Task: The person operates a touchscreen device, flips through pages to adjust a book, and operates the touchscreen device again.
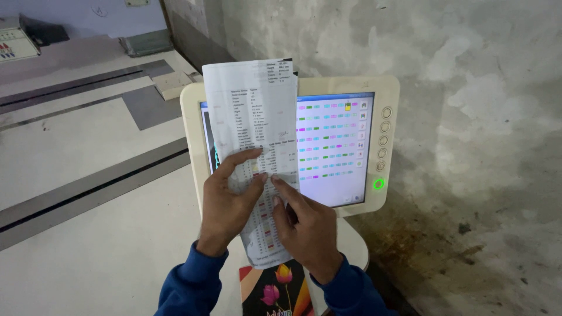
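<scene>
Your left hand point(227, 199) gripped the printed paper sheet point(254, 140) by its edge, and your right hand point(304, 225) pointed one finger at its colour rows. The sheet stood upright before the lit touchscreen panel point(336, 146), beside the pale worktop point(88, 175).

This is a workshop or small factory floor with machine equipment. A cream-cased control panel point(374, 99) with a lit touchscreen point(333, 146) of coloured rows, a column of round buttons point(384, 139) and a glowing green power light point(379, 184) stands on a stalk beside a broad, pale machine table point(76, 234) crossed by dark metal slots. Behind it rises a rough, stained, unpainted cement wall point(468, 88), and a second switch box point(14, 42) sits at the table's far end.
</scene>
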